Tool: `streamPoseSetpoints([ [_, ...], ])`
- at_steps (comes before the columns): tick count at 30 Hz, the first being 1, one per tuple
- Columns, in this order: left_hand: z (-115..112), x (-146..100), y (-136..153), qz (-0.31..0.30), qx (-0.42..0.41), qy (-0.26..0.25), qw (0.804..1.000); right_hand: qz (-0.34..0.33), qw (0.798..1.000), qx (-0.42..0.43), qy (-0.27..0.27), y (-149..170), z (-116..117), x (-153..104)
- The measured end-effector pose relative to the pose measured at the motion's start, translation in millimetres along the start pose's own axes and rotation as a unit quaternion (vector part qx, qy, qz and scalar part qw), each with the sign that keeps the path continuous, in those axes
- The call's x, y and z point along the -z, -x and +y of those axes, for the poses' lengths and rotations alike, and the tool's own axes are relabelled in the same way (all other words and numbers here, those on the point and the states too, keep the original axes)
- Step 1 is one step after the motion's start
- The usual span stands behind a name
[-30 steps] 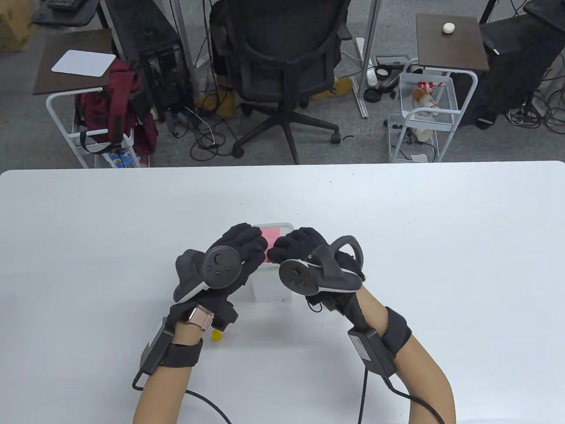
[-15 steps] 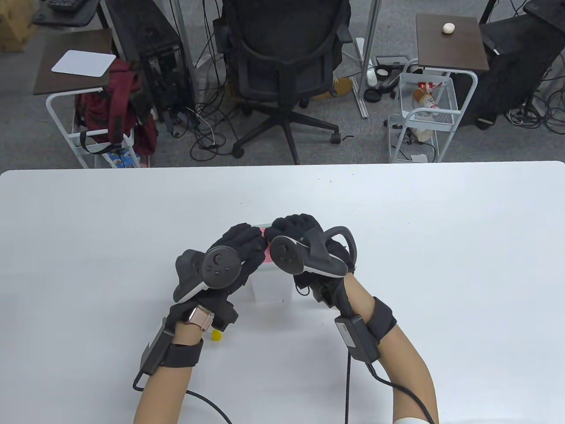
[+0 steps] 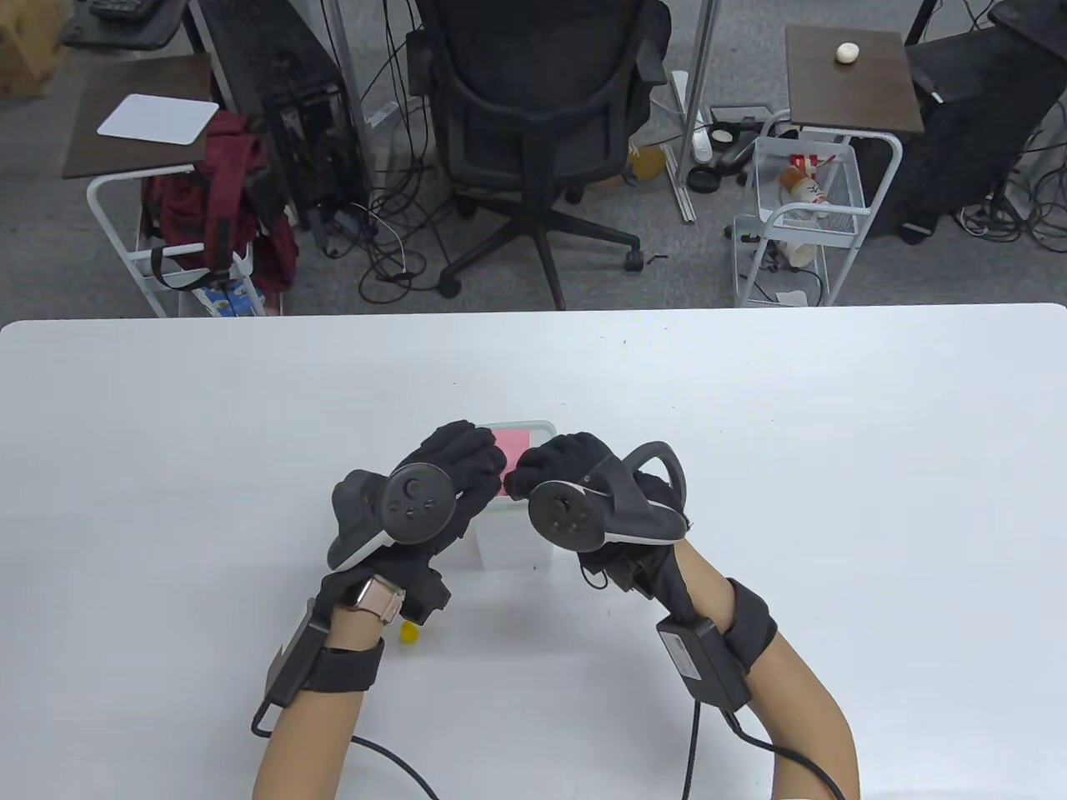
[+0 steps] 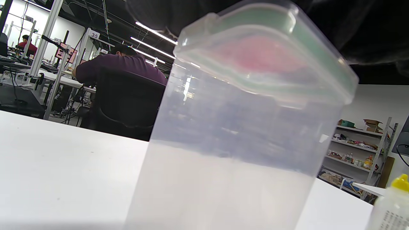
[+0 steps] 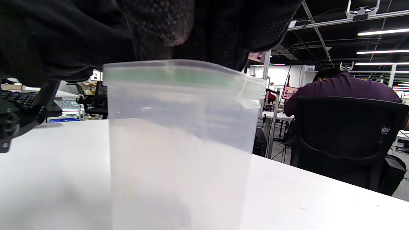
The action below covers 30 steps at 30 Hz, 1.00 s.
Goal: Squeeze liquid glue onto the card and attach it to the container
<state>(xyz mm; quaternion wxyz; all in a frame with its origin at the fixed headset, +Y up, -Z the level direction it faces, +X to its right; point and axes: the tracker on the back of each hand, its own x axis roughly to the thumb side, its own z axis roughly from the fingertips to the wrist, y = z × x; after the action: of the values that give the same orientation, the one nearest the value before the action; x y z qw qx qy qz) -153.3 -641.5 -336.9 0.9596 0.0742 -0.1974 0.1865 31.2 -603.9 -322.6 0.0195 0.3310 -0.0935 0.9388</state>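
Note:
A tall translucent container (image 3: 515, 546) with a green-rimmed lid stands upright mid-table. A pink card (image 3: 514, 443) lies flat on the lid and shows pink through the lid in the left wrist view (image 4: 258, 54). My left hand (image 3: 477, 467) holds the container at the lid's left edge. My right hand (image 3: 533, 468) presses its fingertips (image 5: 159, 28) down on the card's near part. The container fills both wrist views (image 4: 239, 143) (image 5: 179, 143). The glue bottle's yellow cap (image 3: 409, 632) pokes out beside my left wrist and shows in the left wrist view (image 4: 401, 182).
The white table (image 3: 834, 467) runs wide on both sides of the container. A black office chair (image 3: 542, 108) stands beyond the far edge. Glove cables trail off the near edge.
My right hand slid forward over the card half a second ago and has drawn back to the card's near part. The left hand and container have not moved.

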Motion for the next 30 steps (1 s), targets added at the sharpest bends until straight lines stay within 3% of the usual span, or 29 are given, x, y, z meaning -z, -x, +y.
streamPoseSetpoints([
  [5, 0.0, 0.0, 0.0, 0.001, 0.000, 0.000, 1.000, 0.040, 0.999, 0.030, 0.007, 8.7, -1.2, 10.9],
  [7, 0.1, 0.1, -0.1, 0.001, 0.002, 0.001, 1.000, 0.079, 0.996, 0.014, 0.023, 13.3, 1.8, 18.6],
  [9, 0.1, 0.2, 0.0, 0.000, 0.003, 0.001, 1.000, 0.093, 0.996, -0.001, 0.007, 14.1, 7.1, 24.8],
  [11, -0.1, 0.2, 0.3, -0.001, 0.002, 0.000, 1.000, 0.079, 0.997, -0.001, -0.016, 10.4, 16.3, 28.2],
  [14, -0.2, 0.1, 0.1, -0.001, 0.001, 0.000, 1.000, 0.074, 0.996, -0.042, 0.013, 4.2, 15.8, 24.4],
  [30, -0.4, 0.4, -0.9, 0.002, 0.007, 0.002, 1.000, -0.008, 0.999, -0.017, 0.034, -4.8, 5.2, -7.9],
])
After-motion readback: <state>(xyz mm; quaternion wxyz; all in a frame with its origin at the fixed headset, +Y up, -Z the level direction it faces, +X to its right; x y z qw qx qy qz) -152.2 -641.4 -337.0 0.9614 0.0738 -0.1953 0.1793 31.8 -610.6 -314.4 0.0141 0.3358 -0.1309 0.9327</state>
